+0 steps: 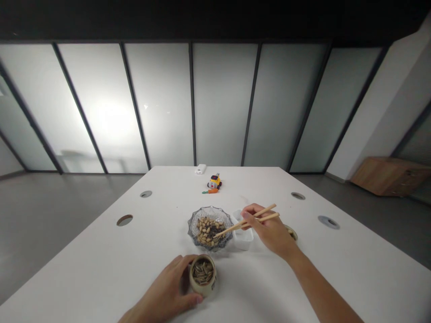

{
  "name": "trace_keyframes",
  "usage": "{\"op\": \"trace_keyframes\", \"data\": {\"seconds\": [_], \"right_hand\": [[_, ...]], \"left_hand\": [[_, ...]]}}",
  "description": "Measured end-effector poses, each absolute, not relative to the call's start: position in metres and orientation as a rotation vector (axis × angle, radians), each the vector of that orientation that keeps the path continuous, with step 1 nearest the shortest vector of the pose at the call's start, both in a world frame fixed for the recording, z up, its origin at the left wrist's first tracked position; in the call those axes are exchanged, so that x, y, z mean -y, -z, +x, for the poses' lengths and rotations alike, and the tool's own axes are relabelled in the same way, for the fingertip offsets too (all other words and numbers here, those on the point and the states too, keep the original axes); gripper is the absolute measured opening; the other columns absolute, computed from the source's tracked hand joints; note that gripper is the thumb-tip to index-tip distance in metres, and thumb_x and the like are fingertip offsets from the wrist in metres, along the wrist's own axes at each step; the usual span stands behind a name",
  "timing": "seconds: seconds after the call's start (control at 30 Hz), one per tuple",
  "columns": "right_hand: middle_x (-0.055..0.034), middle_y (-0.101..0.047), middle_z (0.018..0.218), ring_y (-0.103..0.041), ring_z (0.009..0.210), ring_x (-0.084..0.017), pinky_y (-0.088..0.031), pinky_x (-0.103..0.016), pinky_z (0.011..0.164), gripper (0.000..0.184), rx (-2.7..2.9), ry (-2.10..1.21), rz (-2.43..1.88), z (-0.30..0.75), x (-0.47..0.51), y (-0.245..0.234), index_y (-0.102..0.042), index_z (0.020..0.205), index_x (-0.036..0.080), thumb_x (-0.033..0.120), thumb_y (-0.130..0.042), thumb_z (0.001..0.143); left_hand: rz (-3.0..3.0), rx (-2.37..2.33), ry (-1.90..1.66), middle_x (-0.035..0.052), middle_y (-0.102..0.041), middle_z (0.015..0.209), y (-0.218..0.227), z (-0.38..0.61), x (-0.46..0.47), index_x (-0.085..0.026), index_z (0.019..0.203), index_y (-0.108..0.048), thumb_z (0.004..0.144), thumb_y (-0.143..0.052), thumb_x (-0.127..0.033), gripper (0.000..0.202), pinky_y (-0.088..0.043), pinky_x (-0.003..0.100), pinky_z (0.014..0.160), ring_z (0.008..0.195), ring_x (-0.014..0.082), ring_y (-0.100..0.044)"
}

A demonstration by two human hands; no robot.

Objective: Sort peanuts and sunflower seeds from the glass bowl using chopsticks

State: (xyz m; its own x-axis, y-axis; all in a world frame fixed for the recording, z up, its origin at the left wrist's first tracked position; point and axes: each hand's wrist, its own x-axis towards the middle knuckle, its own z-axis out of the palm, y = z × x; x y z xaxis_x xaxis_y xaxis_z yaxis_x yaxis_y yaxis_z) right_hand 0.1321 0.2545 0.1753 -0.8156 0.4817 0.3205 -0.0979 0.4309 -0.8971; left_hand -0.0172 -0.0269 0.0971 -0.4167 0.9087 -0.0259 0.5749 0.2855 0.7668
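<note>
My left hand (175, 285) is wrapped round a small beige cup (209, 291), which holds striped sunflower seeds (202, 272). In my right hand (267, 226) is a pair of wooden chopsticks (247, 221), their tips reaching down into a scalloped clear glass bowl (194, 220). Pistachios (204, 229) and dark sunflower seeds fill the bottom of that bowl. Whether the tips pinch a seed is too small to tell. A white square dish (243, 240) stands just right of the bowl, partly behind my right hand.
Behind my right wrist shows part of another small container (291, 232). Farther back on the white table (144, 255) lie a toy carrot (213, 191), a yellow toy truck (215, 181) and a white box-like device (200, 169). Round cable holes (125, 220) sit near both table sides.
</note>
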Motion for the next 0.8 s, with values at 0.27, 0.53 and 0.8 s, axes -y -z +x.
{"op": "trace_keyframes", "data": {"seconds": [0.27, 0.53, 0.8], "right_hand": [[-0.0037, -0.076, 0.084, -0.071, 0.077, -0.022, -0.054, -0.033, 0.072, 0.032, 2.399, -1.056, -0.226, 0.1254, -0.2524, -0.1629, -0.075, 0.093, 0.023, 0.047, -0.058, 0.104], [-0.0028, -0.076, 0.087, -0.067, 0.077, -0.02, -0.049, -0.03, 0.072, 0.033, 2.435, -1.063, -0.168, 0.1227, -0.252, -0.1643, -0.076, 0.088, 0.023, 0.047, -0.06, 0.105], [-0.002, -0.071, 0.081, -0.063, 0.073, -0.019, -0.047, -0.03, 0.069, 0.036, 2.417, -1.087, -0.159, 0.1227, -0.2472, -0.1672, -0.075, 0.082, 0.022, 0.051, -0.065, 0.102]], "left_hand": [[1.312, -2.127, -0.929, 0.007, -0.071, 0.127, -0.0947, -0.0173, 0.0262, -0.029, 0.141, -0.064, 0.076, -0.088, -0.033, 0.07, -0.049, 0.04, 0.103, 0.113, 0.0318, -0.065], [1.377, -2.119, -0.924, 0.01, -0.071, 0.128, -0.0961, -0.0195, 0.0262, -0.026, 0.142, -0.063, 0.08, -0.085, -0.053, 0.07, -0.051, 0.04, 0.102, 0.114, 0.0333, -0.065], [1.37, -2.138, -0.885, 0.009, -0.071, 0.126, -0.0968, -0.0203, 0.026, -0.028, 0.141, -0.063, 0.079, -0.087, -0.048, 0.069, -0.052, 0.039, 0.098, 0.109, 0.0318, -0.065]]}}
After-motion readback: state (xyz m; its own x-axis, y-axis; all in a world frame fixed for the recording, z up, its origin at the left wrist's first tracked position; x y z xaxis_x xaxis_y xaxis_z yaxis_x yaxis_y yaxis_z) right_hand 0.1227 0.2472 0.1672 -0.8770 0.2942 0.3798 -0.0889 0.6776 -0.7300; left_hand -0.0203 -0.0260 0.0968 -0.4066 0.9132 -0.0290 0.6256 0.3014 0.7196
